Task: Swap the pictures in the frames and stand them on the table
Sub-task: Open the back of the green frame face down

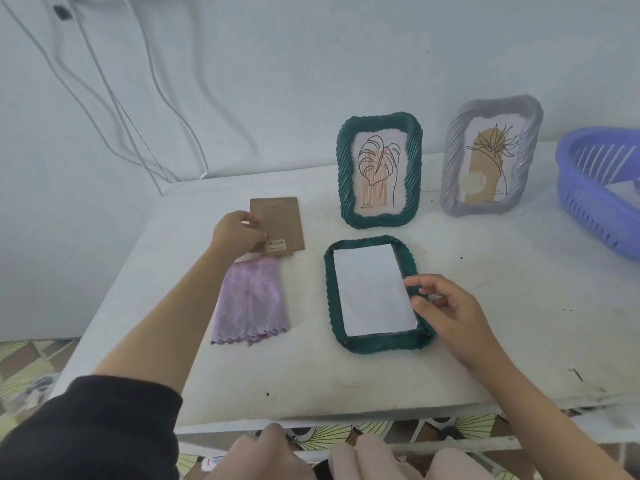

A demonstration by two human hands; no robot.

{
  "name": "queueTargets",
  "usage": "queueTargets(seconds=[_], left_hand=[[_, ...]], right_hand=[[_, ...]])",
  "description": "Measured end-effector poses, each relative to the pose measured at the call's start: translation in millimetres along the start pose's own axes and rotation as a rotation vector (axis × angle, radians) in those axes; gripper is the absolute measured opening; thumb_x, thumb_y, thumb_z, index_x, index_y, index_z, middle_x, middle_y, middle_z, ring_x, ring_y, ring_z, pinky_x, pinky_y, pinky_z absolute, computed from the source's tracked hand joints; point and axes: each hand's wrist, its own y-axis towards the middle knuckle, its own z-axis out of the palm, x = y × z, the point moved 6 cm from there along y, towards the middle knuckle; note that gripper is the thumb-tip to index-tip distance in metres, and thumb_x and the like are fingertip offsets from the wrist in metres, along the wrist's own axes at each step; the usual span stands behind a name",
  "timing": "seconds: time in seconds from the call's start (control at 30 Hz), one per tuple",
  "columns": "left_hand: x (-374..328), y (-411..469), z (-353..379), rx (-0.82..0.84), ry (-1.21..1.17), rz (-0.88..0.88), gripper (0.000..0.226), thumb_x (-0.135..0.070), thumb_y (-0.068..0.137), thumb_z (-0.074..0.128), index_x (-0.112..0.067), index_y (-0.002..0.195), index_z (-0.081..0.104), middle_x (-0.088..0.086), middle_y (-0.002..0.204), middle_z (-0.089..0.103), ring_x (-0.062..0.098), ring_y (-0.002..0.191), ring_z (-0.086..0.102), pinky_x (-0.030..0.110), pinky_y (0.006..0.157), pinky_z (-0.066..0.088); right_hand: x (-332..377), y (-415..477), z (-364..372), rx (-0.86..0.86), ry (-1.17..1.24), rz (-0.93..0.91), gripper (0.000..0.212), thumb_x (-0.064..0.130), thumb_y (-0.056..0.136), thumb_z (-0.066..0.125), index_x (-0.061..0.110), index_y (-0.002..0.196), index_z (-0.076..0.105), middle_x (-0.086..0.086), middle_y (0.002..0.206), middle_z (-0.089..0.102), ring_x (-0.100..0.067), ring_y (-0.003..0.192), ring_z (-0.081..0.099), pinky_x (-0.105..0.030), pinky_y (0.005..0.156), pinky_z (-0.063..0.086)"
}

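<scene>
Green rope-textured picture frame (381,346) lies face down mid-picture, white picture sheet (370,289) exposed; left hand (235,233) grips brown cardboard backing (280,220), right hand (450,313), fingers parted, touches the sheet's edge. Swap looks barely begun; second green frame (345,168) and grey frame (453,161) stand upper right

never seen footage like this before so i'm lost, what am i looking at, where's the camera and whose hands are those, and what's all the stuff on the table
No machine here: a person wears one camera on the head, looking forward and down, so both arms reach in from below. At the back of the white table stand a green leaf-picture frame and a grey frame; a purple basket sits far right. A second green frame lies face down with a white sheet in it. The left hand holds a brown backing board, beside a pink cloth. The right hand touches that lying frame's right edge; whether it grips is unclear.
</scene>
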Motion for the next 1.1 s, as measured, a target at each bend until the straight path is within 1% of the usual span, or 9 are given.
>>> queueTargets(seconds=[0.1, 0.17, 0.3, 0.4, 0.5, 0.63, 0.8, 0.97, 1.1], left_hand=[[-8.3, -8.6, 1.3, -0.119, 0.442, 0.116, 0.047, -0.017, 0.077, 0.063, -0.019, 0.124, 0.055, 0.010, 0.124, 0.055, 0.029, 0.115, 0.045, 0.028, 0.089, 0.042], [-24.5, -26.8, 8.9, -0.155, 0.426, 0.307, 0.048, -0.022, 0.078, 0.065, -0.021, 0.125, 0.054, 0.008, 0.131, 0.051, 0.030, 0.123, 0.040, 0.037, 0.101, 0.035], [-38.4, -84.3, 53.4, 0.205, 0.260, 0.624, 0.066, -0.037, 0.071, 0.078, -0.031, 0.130, 0.048, -0.003, 0.135, 0.049, 0.016, 0.128, 0.038, 0.036, 0.108, 0.029], [-25.3, -112.7, 82.5, 0.371, 0.359, 0.607, 0.082, -0.047, 0.068, 0.076, -0.040, 0.137, 0.034, -0.009, 0.148, 0.033, 0.010, 0.140, 0.016, 0.033, 0.114, 0.014], [-21.1, -118.6, 92.7, 0.377, 0.417, 0.579, 0.087, -0.048, 0.068, 0.075, -0.037, 0.141, 0.029, -0.008, 0.152, 0.024, 0.010, 0.142, 0.007, 0.030, 0.113, 0.007], [-22.5, -119.7, 92.3, 0.358, 0.415, 0.578, 0.088, -0.047, 0.069, 0.075, -0.033, 0.142, 0.029, -0.007, 0.152, 0.024, 0.012, 0.142, 0.008, 0.030, 0.113, 0.007], [-20.6, -121.9, 91.8, 0.343, 0.386, 0.562, 0.082, -0.044, 0.070, 0.075, -0.035, 0.139, 0.032, -0.008, 0.152, 0.024, 0.013, 0.142, 0.009, 0.034, 0.116, 0.009], [-16.0, -122.1, 90.9, 0.339, 0.298, 0.554, 0.076, -0.042, 0.069, 0.076, -0.040, 0.134, 0.038, -0.011, 0.150, 0.027, 0.011, 0.142, 0.010, 0.035, 0.116, 0.011], [-15.5, -122.3, 90.6, 0.327, 0.269, 0.565, 0.076, -0.042, 0.068, 0.077, -0.038, 0.134, 0.040, -0.011, 0.148, 0.032, 0.009, 0.141, 0.012, 0.034, 0.116, 0.011]], right_hand=[[2.6, 0.8, 1.0, 0.019, -0.184, -0.024, 0.024, 0.017, 0.087, 0.060, 0.034, 0.104, 0.061, 0.021, 0.100, 0.055, 0.000, 0.101, 0.049, -0.012, 0.077, 0.036], [6.9, 1.8, 4.8, 0.035, -0.350, -0.081, 0.030, 0.022, 0.086, 0.060, 0.033, 0.114, 0.056, 0.021, 0.105, 0.054, -0.005, 0.102, 0.048, -0.015, 0.079, 0.035], [14.8, 6.3, 11.8, 0.000, -0.590, -0.144, 0.047, 0.032, 0.084, 0.062, 0.026, 0.129, 0.048, 0.009, 0.126, 0.053, -0.013, 0.112, 0.040, -0.023, 0.090, 0.033], [14.6, 10.0, 14.8, -0.019, -0.636, -0.121, 0.055, 0.036, 0.081, 0.065, 0.025, 0.131, 0.045, 0.005, 0.126, 0.054, -0.018, 0.113, 0.039, -0.027, 0.089, 0.034], [13.8, 13.8, 15.6, -0.024, -0.612, -0.098, 0.059, 0.034, 0.077, 0.069, 0.026, 0.131, 0.045, 0.005, 0.122, 0.056, -0.019, 0.111, 0.040, -0.025, 0.084, 0.033], [11.6, 20.0, 11.8, -0.059, -0.537, -0.071, 0.061, 0.027, 0.071, 0.077, 0.026, 0.125, 0.050, 0.006, 0.107, 0.057, -0.019, 0.103, 0.044, -0.026, 0.081, 0.032], [11.6, 21.4, 7.0, -0.138, -0.369, -0.091, 0.032, 0.007, 0.074, 0.070, 0.027, 0.099, 0.062, 0.009, 0.079, 0.055, -0.009, 0.073, 0.048, -0.016, 0.065, 0.037], [12.2, 20.0, 3.6, -0.176, -0.235, -0.109, 0.028, 0.000, 0.080, 0.064, 0.024, 0.092, 0.065, 0.009, 0.077, 0.059, -0.007, 0.070, 0.054, -0.007, 0.063, 0.041], [15.6, 19.1, 3.0, -0.170, -0.198, -0.110, 0.025, 0.007, 0.078, 0.069, 0.026, 0.094, 0.063, 0.008, 0.078, 0.061, -0.004, 0.071, 0.055, -0.008, 0.063, 0.043]])
